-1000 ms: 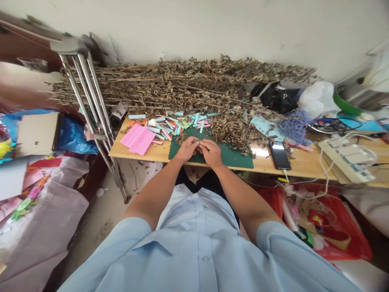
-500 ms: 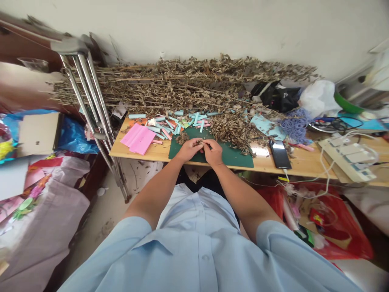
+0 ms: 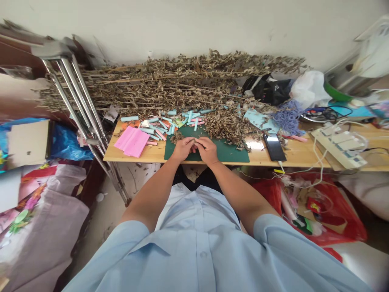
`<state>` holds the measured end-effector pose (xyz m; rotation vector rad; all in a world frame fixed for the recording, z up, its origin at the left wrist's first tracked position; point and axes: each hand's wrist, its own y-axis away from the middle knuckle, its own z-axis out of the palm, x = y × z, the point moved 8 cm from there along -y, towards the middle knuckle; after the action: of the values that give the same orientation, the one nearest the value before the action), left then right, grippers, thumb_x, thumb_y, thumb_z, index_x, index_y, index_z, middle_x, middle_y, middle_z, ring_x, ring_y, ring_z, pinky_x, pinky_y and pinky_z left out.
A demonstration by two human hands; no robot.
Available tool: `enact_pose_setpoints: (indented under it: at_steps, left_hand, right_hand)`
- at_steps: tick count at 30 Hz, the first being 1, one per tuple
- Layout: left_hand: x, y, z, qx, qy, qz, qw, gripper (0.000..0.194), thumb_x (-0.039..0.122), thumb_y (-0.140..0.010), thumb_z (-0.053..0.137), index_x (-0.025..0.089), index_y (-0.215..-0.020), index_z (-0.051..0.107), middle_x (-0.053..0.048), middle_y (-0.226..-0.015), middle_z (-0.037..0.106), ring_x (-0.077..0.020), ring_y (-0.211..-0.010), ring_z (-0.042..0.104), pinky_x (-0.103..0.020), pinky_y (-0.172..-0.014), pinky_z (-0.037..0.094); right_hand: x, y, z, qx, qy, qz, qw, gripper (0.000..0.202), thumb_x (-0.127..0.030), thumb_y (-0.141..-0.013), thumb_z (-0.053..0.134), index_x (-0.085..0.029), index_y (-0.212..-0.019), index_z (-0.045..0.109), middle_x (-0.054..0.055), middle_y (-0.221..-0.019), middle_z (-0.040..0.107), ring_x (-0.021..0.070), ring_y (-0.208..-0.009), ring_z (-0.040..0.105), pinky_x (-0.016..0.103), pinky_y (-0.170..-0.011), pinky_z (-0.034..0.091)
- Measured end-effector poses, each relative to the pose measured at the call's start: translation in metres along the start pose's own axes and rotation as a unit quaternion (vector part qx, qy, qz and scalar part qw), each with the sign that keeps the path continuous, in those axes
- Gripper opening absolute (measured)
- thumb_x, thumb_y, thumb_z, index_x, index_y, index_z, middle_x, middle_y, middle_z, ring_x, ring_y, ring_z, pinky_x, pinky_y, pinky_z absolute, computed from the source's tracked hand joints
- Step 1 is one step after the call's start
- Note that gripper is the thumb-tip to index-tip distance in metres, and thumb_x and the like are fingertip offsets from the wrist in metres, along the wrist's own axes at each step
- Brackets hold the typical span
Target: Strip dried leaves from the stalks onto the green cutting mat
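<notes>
Over the near edge of a green cutting mat [image 3: 235, 155], my left hand [image 3: 182, 149] and my right hand [image 3: 208, 150] meet at the fingertips. Both are closed, pinching a small brownish bit that looks like dried leaves [image 3: 194, 140]; the fingers mostly cover it. A little crumbled brown clump [image 3: 175, 138] lies on the mat just beyond my left hand. Beyond my right hand spreads a heap of loose dried leaves [image 3: 225, 126]. Several rolled blue and pink paper tubes [image 3: 130, 119] are scattered behind the mat, and folded pink paper sheets [image 3: 132, 141] rest to the left.
Long bundles of dried stalks [image 3: 170, 87] line the wall. To the right are a phone [image 3: 274, 147] with its cable, purple string [image 3: 288, 117] and a power strip [image 3: 338, 146]. Metal crutches [image 3: 75, 93] lean at the left. A red bag [image 3: 349, 219] sits below the table.
The camera view has shifted slightly, so the table things appear further left. My hands stay together over the mat, fingertips still pinched, with a small change in finger position.
</notes>
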<state>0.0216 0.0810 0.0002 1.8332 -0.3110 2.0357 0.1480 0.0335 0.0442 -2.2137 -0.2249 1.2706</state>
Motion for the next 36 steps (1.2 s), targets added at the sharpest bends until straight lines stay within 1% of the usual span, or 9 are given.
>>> enact_pose_setpoints:
  at_steps: [5,8,11,14,18,22,26,31,36]
  left_hand:
    - [-0.003,-0.001,-0.008,0.042,-0.014,-0.010,0.999,0.034,0.034,-0.085,0.066,0.014,-0.112,0.072,0.002,-0.062,0.059,-0.0073,-0.054,0.051,-0.019,-0.052,0.040]
    - [-0.003,0.001,-0.009,0.050,0.011,-0.015,0.999,0.034,0.034,-0.083,0.067,0.014,-0.110,0.071,0.001,-0.063,0.060,-0.0078,-0.056,0.054,-0.019,-0.053,0.041]
    - [0.002,0.003,-0.008,0.059,0.035,0.004,0.998,0.032,0.033,-0.081,0.069,0.014,-0.106,0.067,0.001,-0.065,0.062,-0.0083,-0.055,0.056,-0.018,-0.051,0.039]
    - [0.006,0.004,-0.007,0.066,0.028,0.008,0.997,0.026,0.032,-0.081,0.069,0.014,-0.099,0.066,0.001,-0.063,0.063,-0.0084,-0.053,0.056,-0.019,-0.049,0.038]
    - [0.006,0.003,-0.003,0.048,-0.027,0.010,0.998,0.028,0.032,-0.080,0.071,0.013,-0.101,0.067,0.000,-0.070,0.066,-0.0090,-0.058,0.059,-0.020,-0.054,0.042]
    - [0.008,0.003,-0.003,0.044,-0.085,0.023,0.995,0.031,0.028,-0.078,0.073,0.013,-0.104,0.068,0.002,-0.066,0.065,-0.0093,-0.059,0.059,-0.021,-0.058,0.045]
    - [0.005,0.003,-0.003,0.041,-0.056,0.003,0.998,0.023,0.029,-0.081,0.068,0.013,-0.098,0.069,0.001,-0.067,0.065,-0.0082,-0.056,0.058,-0.020,-0.055,0.043]
    - [0.003,0.003,-0.002,0.030,-0.011,-0.011,0.999,0.018,0.025,-0.080,0.067,0.013,-0.092,0.067,0.000,-0.068,0.065,-0.0080,-0.053,0.059,-0.019,-0.049,0.039]
    - [0.000,0.001,-0.001,0.003,0.032,-0.028,0.999,0.020,0.027,-0.079,0.068,0.012,-0.092,0.065,-0.002,-0.069,0.066,-0.0094,-0.053,0.061,-0.017,-0.045,0.034]
  right_hand:
    - [-0.001,0.000,-0.001,0.013,-0.012,-0.018,1.000,0.019,-0.032,-0.095,0.060,-0.025,-0.101,0.077,0.006,-0.100,0.074,0.0182,-0.095,0.069,0.036,-0.091,0.058]
    - [0.000,0.000,0.000,0.008,-0.020,-0.024,0.999,0.019,-0.032,-0.096,0.060,-0.025,-0.101,0.077,0.006,-0.101,0.074,0.0185,-0.097,0.069,0.037,-0.093,0.057]
    - [0.002,0.000,0.002,-0.003,-0.023,-0.009,1.000,0.019,-0.032,-0.096,0.059,-0.025,-0.100,0.077,0.006,-0.103,0.074,0.0190,-0.098,0.069,0.038,-0.094,0.057]
    - [0.004,0.000,0.002,-0.003,-0.027,0.013,1.000,0.019,-0.033,-0.094,0.059,-0.024,-0.095,0.075,0.006,-0.098,0.074,0.0193,-0.094,0.069,0.037,-0.091,0.057]
    - [0.005,0.001,-0.001,0.013,-0.025,0.034,0.999,0.019,-0.032,-0.093,0.058,-0.022,-0.089,0.073,0.006,-0.093,0.074,0.0200,-0.087,0.068,0.036,-0.086,0.056]
    - [0.010,0.002,-0.002,0.011,-0.013,0.065,0.998,0.019,-0.032,-0.091,0.058,-0.021,-0.086,0.072,0.006,-0.088,0.074,0.0203,-0.083,0.067,0.036,-0.084,0.054]
    - [0.008,0.001,-0.002,-0.003,-0.017,0.070,0.997,0.017,-0.031,-0.090,0.058,-0.021,-0.084,0.070,0.004,-0.084,0.073,0.0194,-0.079,0.066,0.034,-0.082,0.053]
    - [0.003,0.000,0.000,-0.025,-0.021,0.075,0.997,0.017,-0.032,-0.090,0.055,-0.021,-0.083,0.066,0.004,-0.084,0.070,0.0184,-0.078,0.063,0.033,-0.082,0.051]
    - [0.006,-0.003,0.001,-0.055,-0.060,0.108,0.991,0.016,-0.033,-0.087,0.056,-0.021,-0.081,0.065,0.001,-0.078,0.068,0.0159,-0.072,0.059,0.030,-0.076,0.049]
